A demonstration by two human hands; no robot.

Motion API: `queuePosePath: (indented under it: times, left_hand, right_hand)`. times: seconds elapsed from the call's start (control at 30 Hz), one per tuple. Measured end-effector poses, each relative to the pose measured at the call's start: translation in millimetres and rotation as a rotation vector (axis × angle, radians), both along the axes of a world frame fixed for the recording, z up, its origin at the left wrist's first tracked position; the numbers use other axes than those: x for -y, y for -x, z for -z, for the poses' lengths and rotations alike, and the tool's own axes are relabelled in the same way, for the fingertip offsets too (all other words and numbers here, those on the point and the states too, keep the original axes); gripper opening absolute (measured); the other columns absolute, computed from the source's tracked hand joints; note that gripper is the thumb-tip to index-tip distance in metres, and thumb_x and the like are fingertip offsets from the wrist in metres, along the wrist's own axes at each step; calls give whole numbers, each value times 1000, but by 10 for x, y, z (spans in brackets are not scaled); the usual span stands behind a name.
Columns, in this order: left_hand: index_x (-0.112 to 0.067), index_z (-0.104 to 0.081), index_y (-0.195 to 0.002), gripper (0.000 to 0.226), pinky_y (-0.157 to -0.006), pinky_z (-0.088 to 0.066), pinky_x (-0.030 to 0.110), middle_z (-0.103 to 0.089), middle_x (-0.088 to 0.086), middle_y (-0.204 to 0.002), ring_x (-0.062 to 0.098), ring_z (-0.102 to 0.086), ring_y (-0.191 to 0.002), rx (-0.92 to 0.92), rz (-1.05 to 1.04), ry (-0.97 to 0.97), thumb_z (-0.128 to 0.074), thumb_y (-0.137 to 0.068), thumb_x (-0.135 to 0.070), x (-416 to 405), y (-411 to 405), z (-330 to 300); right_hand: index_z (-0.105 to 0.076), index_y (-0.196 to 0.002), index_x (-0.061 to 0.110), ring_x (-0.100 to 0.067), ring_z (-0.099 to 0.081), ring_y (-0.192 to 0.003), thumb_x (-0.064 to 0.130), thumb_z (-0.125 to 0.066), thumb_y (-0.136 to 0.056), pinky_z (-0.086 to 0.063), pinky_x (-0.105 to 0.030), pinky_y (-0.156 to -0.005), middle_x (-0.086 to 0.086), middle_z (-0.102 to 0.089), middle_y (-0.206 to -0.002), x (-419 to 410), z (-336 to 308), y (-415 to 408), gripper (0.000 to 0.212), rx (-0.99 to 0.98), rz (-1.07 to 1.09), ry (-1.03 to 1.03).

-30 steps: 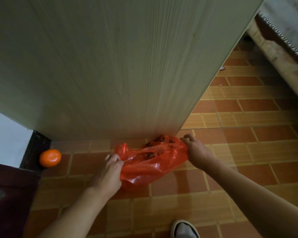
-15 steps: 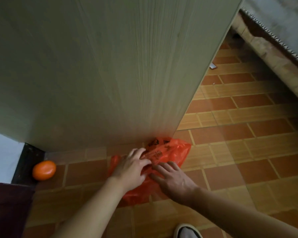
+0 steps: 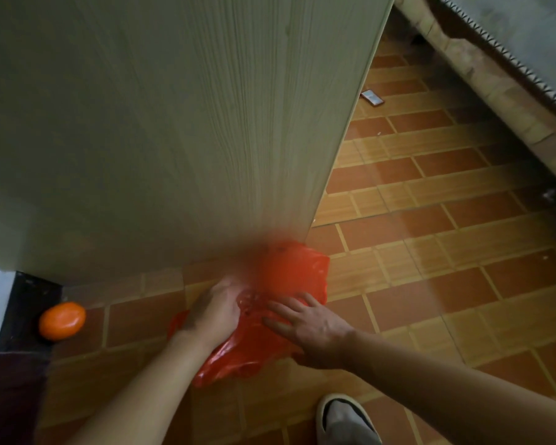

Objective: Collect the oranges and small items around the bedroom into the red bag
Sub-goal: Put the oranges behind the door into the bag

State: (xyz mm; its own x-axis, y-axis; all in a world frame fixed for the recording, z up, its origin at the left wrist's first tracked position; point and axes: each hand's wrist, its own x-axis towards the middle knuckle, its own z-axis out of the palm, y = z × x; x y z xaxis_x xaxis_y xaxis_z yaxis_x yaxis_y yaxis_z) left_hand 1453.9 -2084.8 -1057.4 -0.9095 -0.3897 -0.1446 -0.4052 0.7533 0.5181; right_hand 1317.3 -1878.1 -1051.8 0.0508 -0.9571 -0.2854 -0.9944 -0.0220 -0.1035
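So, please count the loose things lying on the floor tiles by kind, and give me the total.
Orange: 1
Red bag: 1, under both hands
Small flat item by the panel's far edge, kind unclear: 1
Total: 3

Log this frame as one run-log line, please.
stage: handling red bag on floor | left hand: grips bag | right hand: flat on bag, fingers spread | orange: on floor, left, uncollected
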Motion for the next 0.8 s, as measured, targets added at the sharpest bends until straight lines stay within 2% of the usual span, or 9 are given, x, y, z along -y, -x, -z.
queuePosePath:
  times: [0.07,0.13,0.2,0.37,0.53,0.63,0.7,0.73,0.8]
  left_hand:
    - [-19,-69,-133,50,-89,-59,34,-62,-8,-120,18,-67,-101,-1,-6,5,-57,-91,5,-10,-21,-3]
    - [-19,-65,-137,52,-84,-59,35,-58,-9,-126,20,-67,-100,33,33,43,-57,-92,5,-20,-69,-29]
    - [-18,-56,-145,59,-82,-58,36,-52,-7,-137,23,-65,-106,84,72,123,-54,-92,7,-20,-110,-57]
    - [-17,-25,-163,77,-98,-52,37,-25,-3,-163,27,-47,-135,269,0,262,-48,-94,9,68,-170,-30]
    - [-17,-19,-164,85,-107,-49,37,-19,-2,-169,31,-35,-150,353,-60,267,-56,-93,10,148,-214,49]
    - [-18,-16,-165,88,-108,-49,38,-17,-3,-170,33,-28,-154,376,-76,264,-57,-93,11,133,-166,22]
    - [-19,-13,-165,85,-108,-49,41,-13,-4,-171,34,-22,-157,391,-96,253,-50,-95,13,112,-115,-25]
    - [-18,-12,-165,82,-110,-48,42,-12,-4,-172,34,-21,-157,396,-104,256,-47,-97,10,102,-91,-54]
    - [-18,-12,-165,73,-114,-42,47,-11,-2,-172,34,-24,-156,391,-114,270,-45,-102,-3,87,-57,-103]
  right_hand:
    - [-8,-163,24,-33,-9,-157,41,-76,-86,-18,-60,-123,-12,-3,-171,143,112,-25,104,-30,-8,-88]
    - [-6,-163,24,-34,-11,-157,30,-71,-90,-27,-59,-121,-12,0,-172,234,189,5,99,-30,35,-109]
    - [-12,-163,23,-35,-26,-152,25,-66,-93,-36,-54,-116,-13,-14,-170,268,201,36,89,-2,57,-125]
    - [-26,-158,24,-32,-46,-135,29,-62,-91,-41,-54,-110,-10,-44,-152,-36,262,-115,76,54,-15,-157]
    - [-36,-153,17,-35,-47,-137,28,-60,-86,-39,-57,-114,-12,-48,-151,-378,346,-374,72,125,-60,-291]
    - [-45,-145,14,-38,-52,-131,27,-59,-93,-36,-61,-115,-14,-54,-142,-394,231,-540,56,117,-161,-378]
    - [-55,-138,14,-36,-55,-130,30,-57,-97,-32,-66,-117,-14,-59,-136,-361,111,-655,44,87,-280,-335]
    - [-62,-130,19,-31,-61,-124,36,-58,-95,-36,-65,-115,-9,-66,-128,-353,60,-717,39,41,-327,-290]
    - [-70,-115,30,-19,-68,-106,47,-56,-93,-52,-53,-105,4,-71,-109,-310,-20,-812,31,-4,-324,-176]
